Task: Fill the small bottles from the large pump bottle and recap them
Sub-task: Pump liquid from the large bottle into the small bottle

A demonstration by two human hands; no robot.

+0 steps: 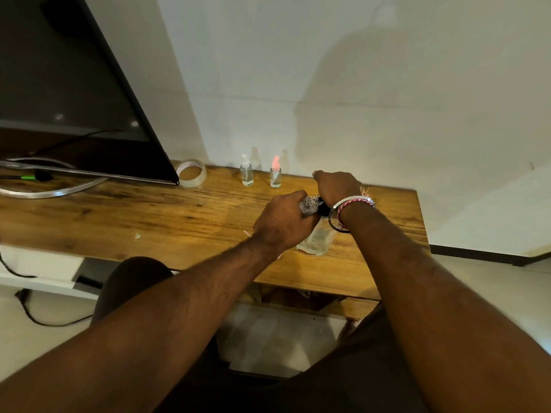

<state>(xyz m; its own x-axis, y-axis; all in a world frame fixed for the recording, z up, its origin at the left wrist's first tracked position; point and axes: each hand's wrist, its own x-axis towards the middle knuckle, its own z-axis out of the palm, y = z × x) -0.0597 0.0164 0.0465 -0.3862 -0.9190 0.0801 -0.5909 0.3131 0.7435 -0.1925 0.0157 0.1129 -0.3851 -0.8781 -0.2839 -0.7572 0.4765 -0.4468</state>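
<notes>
The right hand (338, 186) covers the large pump bottle's (317, 238) head, its fingers out of sight. The left hand (283, 220) conceals most of the small clear bottle (310, 204) it grips. Far left of the grip, the monitor (68, 84) is cropped.

We see the large pump bottle (316, 238): clear, upright on the wood, black pump top. Two small bottles stand capped by the wall: white-capped one (247, 172), pink-capped one (275, 173), just apart.
</notes>
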